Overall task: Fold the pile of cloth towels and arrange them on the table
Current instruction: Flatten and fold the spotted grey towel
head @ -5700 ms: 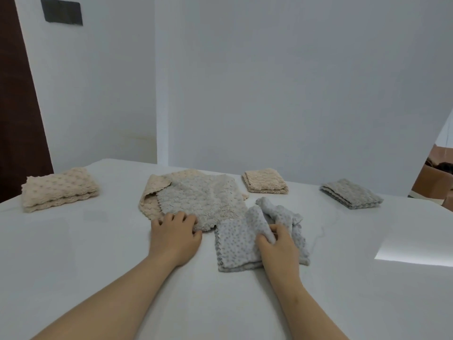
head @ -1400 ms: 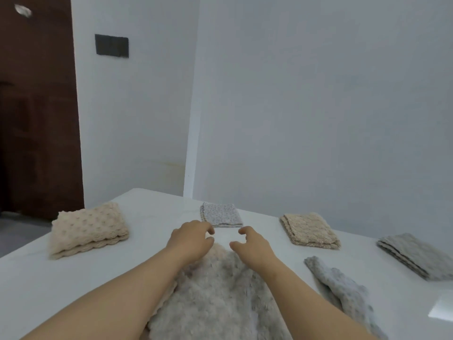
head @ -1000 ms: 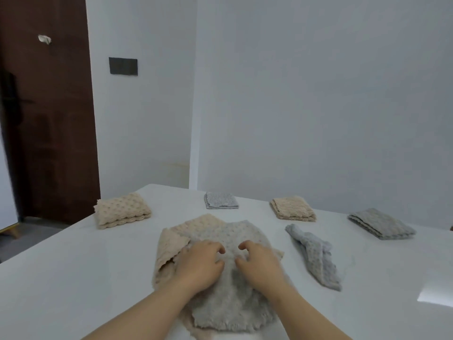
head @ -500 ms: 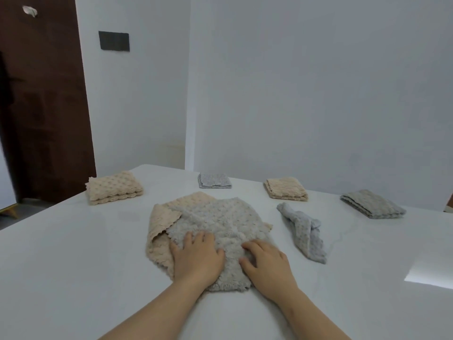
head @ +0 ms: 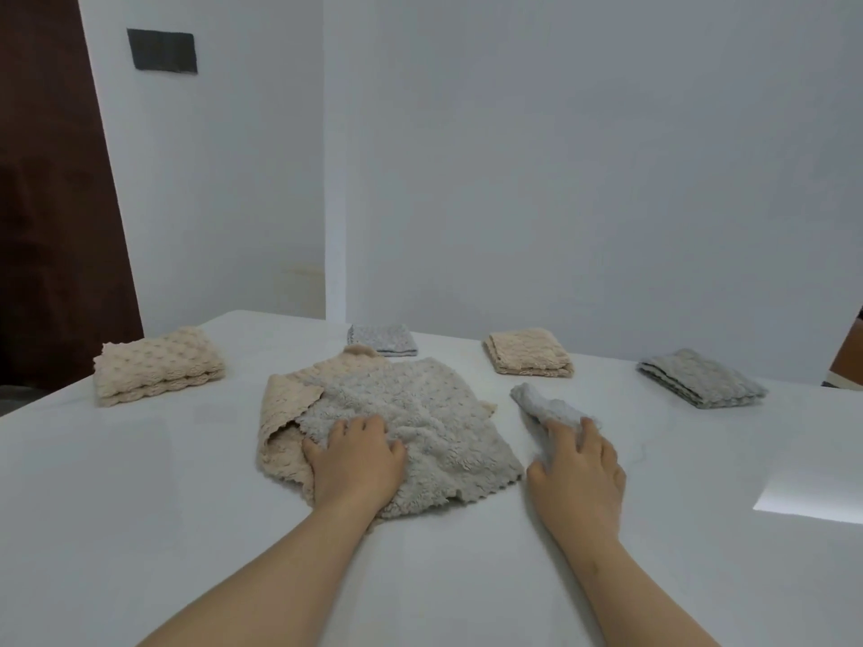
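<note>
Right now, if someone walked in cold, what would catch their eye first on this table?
Two bare hands at the centre: the left hand rests flat on a fluffy grey towel spread over a beige towel, while the right hand touches a small crumpled grey cloth beside it. Four folded towels, two beige and two grey, line the far side of the white table.

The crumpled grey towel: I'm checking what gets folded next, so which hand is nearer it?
Right. The right hand touches the near end of the crumpled grey towel; the left hand rests on the spread grey towel, off to its left.
</note>
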The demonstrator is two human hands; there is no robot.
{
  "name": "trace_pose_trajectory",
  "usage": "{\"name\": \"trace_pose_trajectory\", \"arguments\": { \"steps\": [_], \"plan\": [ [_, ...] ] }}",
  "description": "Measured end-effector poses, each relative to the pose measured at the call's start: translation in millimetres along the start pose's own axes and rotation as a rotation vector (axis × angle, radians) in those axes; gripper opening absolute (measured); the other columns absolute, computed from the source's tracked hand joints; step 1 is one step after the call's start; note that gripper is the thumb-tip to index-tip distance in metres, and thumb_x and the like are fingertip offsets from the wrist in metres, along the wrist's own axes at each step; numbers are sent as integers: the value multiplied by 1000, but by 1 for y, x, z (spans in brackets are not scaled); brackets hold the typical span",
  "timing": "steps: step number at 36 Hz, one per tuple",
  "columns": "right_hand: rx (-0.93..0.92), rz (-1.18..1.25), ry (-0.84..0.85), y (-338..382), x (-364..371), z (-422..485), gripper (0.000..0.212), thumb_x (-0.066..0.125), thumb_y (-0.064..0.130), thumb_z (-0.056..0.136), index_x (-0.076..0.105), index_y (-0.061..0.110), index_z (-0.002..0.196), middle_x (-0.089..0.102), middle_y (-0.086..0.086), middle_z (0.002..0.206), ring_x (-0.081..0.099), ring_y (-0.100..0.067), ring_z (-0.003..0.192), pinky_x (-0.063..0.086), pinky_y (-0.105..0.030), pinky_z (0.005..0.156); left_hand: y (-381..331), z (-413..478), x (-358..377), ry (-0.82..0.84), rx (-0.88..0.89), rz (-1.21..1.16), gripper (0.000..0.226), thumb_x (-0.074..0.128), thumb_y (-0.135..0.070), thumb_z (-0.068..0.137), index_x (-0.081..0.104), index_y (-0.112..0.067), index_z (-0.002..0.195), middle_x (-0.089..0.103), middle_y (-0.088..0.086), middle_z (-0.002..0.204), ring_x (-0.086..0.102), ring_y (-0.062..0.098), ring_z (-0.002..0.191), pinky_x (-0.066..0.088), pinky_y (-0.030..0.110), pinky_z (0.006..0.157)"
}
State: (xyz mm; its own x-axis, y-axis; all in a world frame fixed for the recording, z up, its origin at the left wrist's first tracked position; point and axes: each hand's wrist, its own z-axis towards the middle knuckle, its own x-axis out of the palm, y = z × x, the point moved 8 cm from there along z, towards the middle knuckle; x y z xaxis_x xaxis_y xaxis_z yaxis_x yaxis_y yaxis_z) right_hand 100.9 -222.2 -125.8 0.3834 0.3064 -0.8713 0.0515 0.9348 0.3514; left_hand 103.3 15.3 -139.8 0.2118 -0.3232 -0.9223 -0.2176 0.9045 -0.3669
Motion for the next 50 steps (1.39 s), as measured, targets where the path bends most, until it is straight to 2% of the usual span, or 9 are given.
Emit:
{"name": "trace_pose_trajectory", "arguments": {
  "steps": [11, 18, 23, 30, 37, 39, 42, 47, 50],
  "plan": [
    [-108, 78, 109, -6, -3, -15, 36, 41, 23, 90, 44, 28, 126, 59, 0, 118, 46, -20, 114, 36, -31, 90, -6, -16, -20, -216, 46, -62, 47, 34, -32, 94, 29, -25, 141, 48, -5, 138, 43, 17, 128, 8, 53, 113],
    [-155, 186, 82, -8, -17, -37, 30, 45, 22, 90, 53, 28, 118, 64, 2, 107, 52, -19, 106, 37, -29, 85, -37, -59, -30, -462, 403, -157, 33, 38, -30, 74, 65, -22, 91, 68, -6, 92, 66, 19, 89, 49, 48, 82],
    [-147, 327, 25, -19, -32, -48, 36, 46, 10, 89, 49, 22, 122, 61, -3, 96, 54, -22, 91, 39, -30, 75, -58, -76, -8, -208, 491, -279, 27, 42, -24, 90, 60, -25, 110, 57, -15, 111, 49, 6, 105, 36, 26, 96],
    [-114, 394, 31, -42, -39, -55, 52, 38, 1, 89, 33, 25, 136, 58, -6, 96, 54, -28, 88, 38, -33, 69, -53, -80, -6, -102, 348, -337, 21, 48, -18, 92, 62, -21, 108, 62, -10, 101, 55, 8, 95, 37, 20, 79],
    [-519, 286, 37, 6, -47, -80, 37, 36, 16, 69, 62, 29, 93, 70, 9, 90, 60, -17, 88, 44, -26, 69, -49, -92, -7, -141, 275, -647, 25, 49, -5, 91, 64, -25, 93, 60, -17, 87, 56, 5, 87, 37, 9, 70],
    [-618, 229, 100, 19, -40, -86, 42, 34, 25, 70, 63, 30, 101, 66, 16, 109, 54, -10, 108, 43, -25, 89, -48, -90, -6, -111, 269, -690, 39, 46, 2, 90, 59, -33, 78, 59, -19, 82, 55, 1, 81, 35, 0, 68],
    [-679, 231, 294, 26, -27, -94, 38, 43, 36, 82, 59, 31, 116, 54, 19, 125, 33, -2, 127, 23, -21, 101, -45, -86, -2, -69, 245, -741, 48, 44, 6, 89, 56, -37, 71, 60, -20, 81, 55, -2, 81, 40, 5, 73],
    [-630, 434, 415, 27, -27, -94, 44, 46, 52, 69, 68, 26, 97, 57, 20, 85, 52, 6, 84, 35, -6, 79, -62, -81, -12, -110, 315, -762, 23, 46, -14, 95, 53, -35, 91, 58, -18, 95, 52, -4, 87, 38, 7, 71],
    [-497, 557, 455, 17, -30, -89, 14, 63, 32, 77, 70, 25, 86, 64, 20, 72, 61, 5, 76, 44, -7, 72, -84, -78, -3, -37, 393, -784, 20, 46, -23, 95, 47, -40, 106, 54, -11, 115, 51, 6, 103, 42, 22, 89]
  ]
}}
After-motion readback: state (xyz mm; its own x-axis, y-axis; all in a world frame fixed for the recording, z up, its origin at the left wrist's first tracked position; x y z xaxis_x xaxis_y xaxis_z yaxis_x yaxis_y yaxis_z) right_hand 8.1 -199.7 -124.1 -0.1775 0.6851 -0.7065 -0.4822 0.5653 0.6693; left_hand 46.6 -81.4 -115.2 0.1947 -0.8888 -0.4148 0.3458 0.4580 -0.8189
